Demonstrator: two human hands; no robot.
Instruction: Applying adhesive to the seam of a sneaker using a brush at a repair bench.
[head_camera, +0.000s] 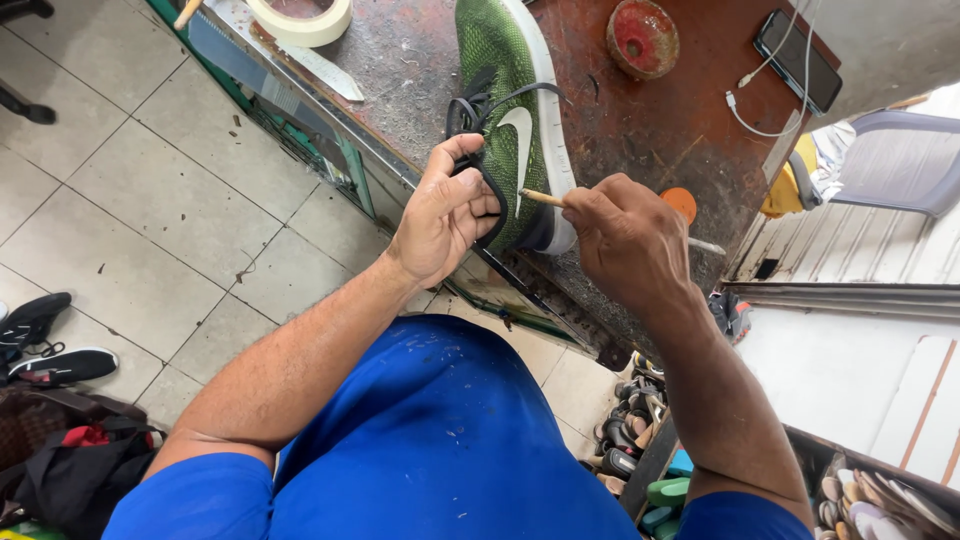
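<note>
The green shoe lies on its side on the worn brown desk, its heel near the front edge. It looks light and soft on top (knit cloth that bends), with a firmer white sole, so the heel end seems the best place to hold it. The left hand grips there, fingers curled tight around the heel and the black laces. The right hand pinches a thin wooden stick, its tip touching the side of the shoe near the sole. Both arms reach forward, elbows bent, wrists above the desk edge.
</note>
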